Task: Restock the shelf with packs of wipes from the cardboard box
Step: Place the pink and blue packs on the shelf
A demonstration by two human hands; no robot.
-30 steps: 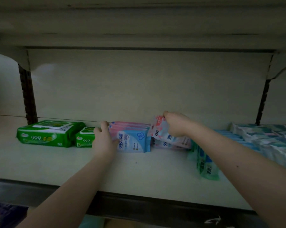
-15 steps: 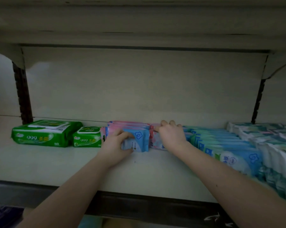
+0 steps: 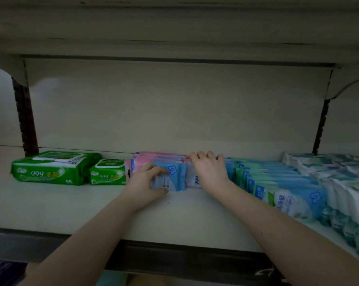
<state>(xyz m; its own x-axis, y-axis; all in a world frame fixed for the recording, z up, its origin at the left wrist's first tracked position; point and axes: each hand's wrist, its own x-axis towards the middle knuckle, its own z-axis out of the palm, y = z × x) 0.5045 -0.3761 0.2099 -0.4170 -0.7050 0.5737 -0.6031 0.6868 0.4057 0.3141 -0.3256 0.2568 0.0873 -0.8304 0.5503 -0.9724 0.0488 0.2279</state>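
Observation:
A row of small pink and blue wipe packs point(image 3: 174, 172) stands at the middle back of the cream shelf point(image 3: 91, 209). My left hand point(image 3: 145, 182) grips the front blue pack of that row, thumb below and fingers across its face. My right hand point(image 3: 209, 172) lies on top of a pink and white pack point(image 3: 193, 180) just to the right, fingers curled over its far edge. The cardboard box is not in view.
Two green wipe packs point(image 3: 56, 168) point(image 3: 108, 172) lie at the left. A long row of blue and green packs point(image 3: 277, 182) runs forward at the right, with white and teal packs point(image 3: 339, 182) beyond it. An upper shelf hangs low overhead.
My right hand has set the pink pack down into the row and now presses on it. My left hand moved from the row's left side to its front pack. The view shifted left.

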